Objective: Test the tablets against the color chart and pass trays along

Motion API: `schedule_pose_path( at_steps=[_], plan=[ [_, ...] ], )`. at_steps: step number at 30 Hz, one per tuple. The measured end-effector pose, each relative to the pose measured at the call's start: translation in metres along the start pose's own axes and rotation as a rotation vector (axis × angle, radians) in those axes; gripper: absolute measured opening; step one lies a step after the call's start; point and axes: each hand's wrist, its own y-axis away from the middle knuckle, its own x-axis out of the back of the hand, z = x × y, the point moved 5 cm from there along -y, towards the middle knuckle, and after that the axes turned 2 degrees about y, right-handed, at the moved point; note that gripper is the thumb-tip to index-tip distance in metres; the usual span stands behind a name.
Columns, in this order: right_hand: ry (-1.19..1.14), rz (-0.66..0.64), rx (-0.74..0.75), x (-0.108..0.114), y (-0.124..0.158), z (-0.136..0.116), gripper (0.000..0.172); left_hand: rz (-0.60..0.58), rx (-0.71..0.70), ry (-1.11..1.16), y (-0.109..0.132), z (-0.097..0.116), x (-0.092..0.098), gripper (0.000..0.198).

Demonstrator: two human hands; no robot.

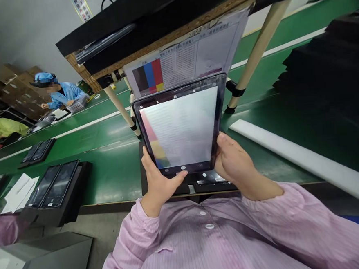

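I hold a black tablet (pixel 182 126) upright in front of me with both hands. Its lit screen shows a pale image with colour bars down the left side. My left hand (pixel 160 183) grips the lower left corner, thumb lying across the bottom edge of the screen. My right hand (pixel 233 161) is closed on the lower right corner. Behind the tablet a printed chart (pixel 189 56) with black, blue and red bars hangs from the shelf edge. Under the tablet lies a black tray (pixel 201 184) on the green belt.
A green conveyor belt (pixel 107 156) runs across. Black trays of tablets (pixel 55 186) sit at left, another tray (pixel 39 150) farther back. A white foam strip (pixel 307 158) lies at right beside a black stack (pixel 332 78). Two other workers (pixel 60 93) sit far left; a sleeve (pixel 1 229) is beside me.
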Motion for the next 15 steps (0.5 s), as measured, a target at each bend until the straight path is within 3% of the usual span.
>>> schedule_pose_path(
  at_steps=[9, 15],
  plan=[
    [0.118, -0.009, -0.004, 0.001, 0.0, 0.003, 0.061, 0.011, 0.002, -0.14, 0.008, -0.002, -0.01, 0.131],
    [0.184, -0.008, 0.036, 0.001, 0.0, 0.002, 0.063, -0.008, -0.003, -0.12, 0.008, -0.004, -0.011, 0.136]
  ],
)
